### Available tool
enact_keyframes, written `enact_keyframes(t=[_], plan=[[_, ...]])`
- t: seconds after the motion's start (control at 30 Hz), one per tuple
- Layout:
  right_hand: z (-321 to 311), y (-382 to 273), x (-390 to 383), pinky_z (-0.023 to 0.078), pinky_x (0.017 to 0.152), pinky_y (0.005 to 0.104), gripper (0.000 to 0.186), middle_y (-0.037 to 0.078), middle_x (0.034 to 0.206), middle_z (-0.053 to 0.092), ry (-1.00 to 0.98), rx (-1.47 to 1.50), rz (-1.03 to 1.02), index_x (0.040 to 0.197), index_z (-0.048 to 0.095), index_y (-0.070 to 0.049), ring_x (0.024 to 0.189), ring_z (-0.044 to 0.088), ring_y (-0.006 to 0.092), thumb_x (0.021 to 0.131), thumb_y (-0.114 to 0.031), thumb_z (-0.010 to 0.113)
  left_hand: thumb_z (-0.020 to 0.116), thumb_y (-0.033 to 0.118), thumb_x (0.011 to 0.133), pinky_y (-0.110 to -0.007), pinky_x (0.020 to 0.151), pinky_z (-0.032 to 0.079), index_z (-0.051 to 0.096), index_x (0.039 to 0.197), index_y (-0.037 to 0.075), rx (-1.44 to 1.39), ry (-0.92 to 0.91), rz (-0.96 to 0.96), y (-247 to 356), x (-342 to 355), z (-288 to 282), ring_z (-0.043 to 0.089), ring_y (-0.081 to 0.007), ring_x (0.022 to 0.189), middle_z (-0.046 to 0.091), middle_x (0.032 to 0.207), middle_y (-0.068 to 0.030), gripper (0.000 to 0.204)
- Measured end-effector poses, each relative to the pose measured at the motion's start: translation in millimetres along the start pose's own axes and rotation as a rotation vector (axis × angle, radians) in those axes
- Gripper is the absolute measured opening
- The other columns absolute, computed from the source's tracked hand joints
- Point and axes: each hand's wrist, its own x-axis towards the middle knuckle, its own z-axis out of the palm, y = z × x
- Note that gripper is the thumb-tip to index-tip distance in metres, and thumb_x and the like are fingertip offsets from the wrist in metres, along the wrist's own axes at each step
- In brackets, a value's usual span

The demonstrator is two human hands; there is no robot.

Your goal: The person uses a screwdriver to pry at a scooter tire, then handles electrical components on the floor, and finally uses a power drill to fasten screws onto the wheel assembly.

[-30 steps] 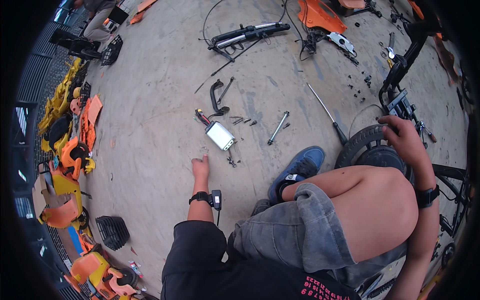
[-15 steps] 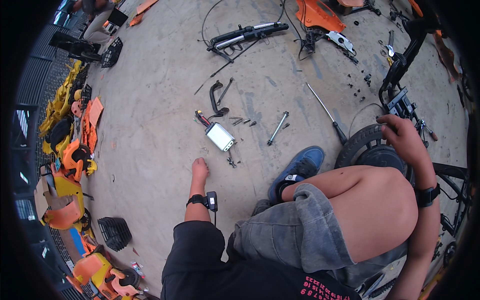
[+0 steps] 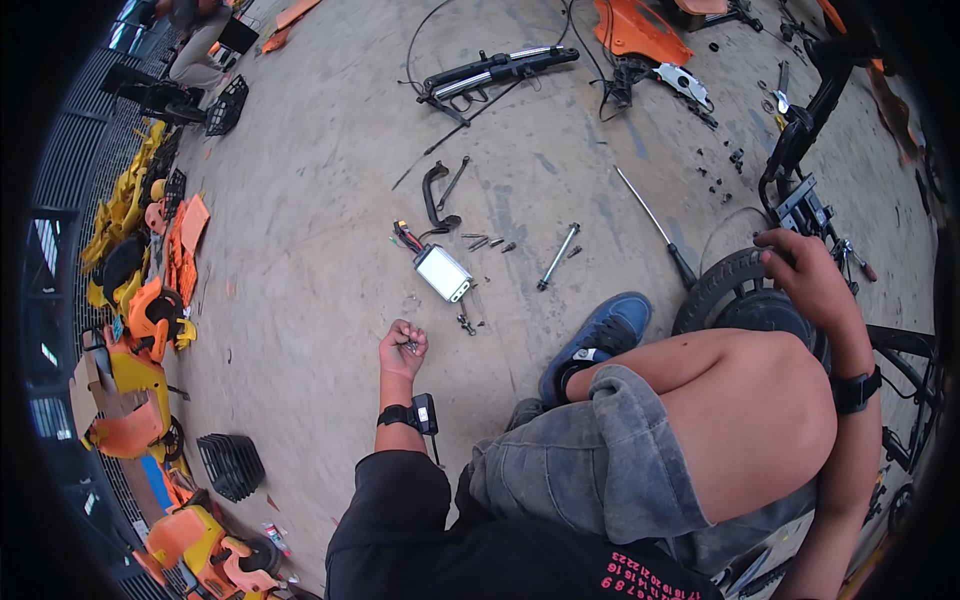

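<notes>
Palm turned up, my left hand (image 3: 403, 349) is closed loosely around small metal pieces, perhaps screws, too small to make out. Just above it lie a silver controller box (image 3: 442, 274) with wires and some small bolts (image 3: 466, 322). A long axle bolt (image 3: 558, 256) and loose pins (image 3: 478, 242) are to the right, near a black curved bracket (image 3: 432, 190). My right hand (image 3: 797, 265) rests with loosely bent, parted fingers on the black tyre (image 3: 724, 279) of a dismantled frame (image 3: 800, 150). A long screwdriver (image 3: 683, 260) lies beside that wheel.
My blue shoe (image 3: 600, 330) and bare knee are at lower right. Yellow and orange body panels (image 3: 140, 370) line the left, with a black basket (image 3: 230, 465). A fork assembly (image 3: 500, 72) and orange panel (image 3: 640, 25) lie at the back. Another person (image 3: 200, 50) is at upper left.
My left hand has rolled over to palm up, fingers curled, showing small metal pieces in it. My right hand stays where it was on the tyre.
</notes>
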Motion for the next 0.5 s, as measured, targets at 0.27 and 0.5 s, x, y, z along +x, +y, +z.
enact_keyframes(t=[0.27,0.5], plan=[[-1,0,-3,0.051,0.070,0.0346,0.023,0.016,0.081,0.068,-0.010,-0.012,0.022,0.112,0.065,0.005,0.071,0.066,0.0221,0.093,-0.007,0.059,0.059,0.027,0.090,-0.031,0.048,0.037,0.054,0.080,0.010,0.350,0.257,-0.060,2,19,-33,0.044,-0.0156,0.053,0.051,0.068,-0.0005,0.020],[5,21,2,0.050,0.062,0.0329,0.022,0.012,0.074,0.066,0.018,-0.075,-0.077,0.111,0.065,0.004,0.062,0.061,0.0175,0.093,-0.006,0.060,0.077,0.034,0.083,-0.036,0.070,0.051,0.060,0.102,0.003,1.386,0.447,0.327,-16,65,-34,0.063,-0.0239,0.071,0.065,0.075,-0.0106,0.041]])
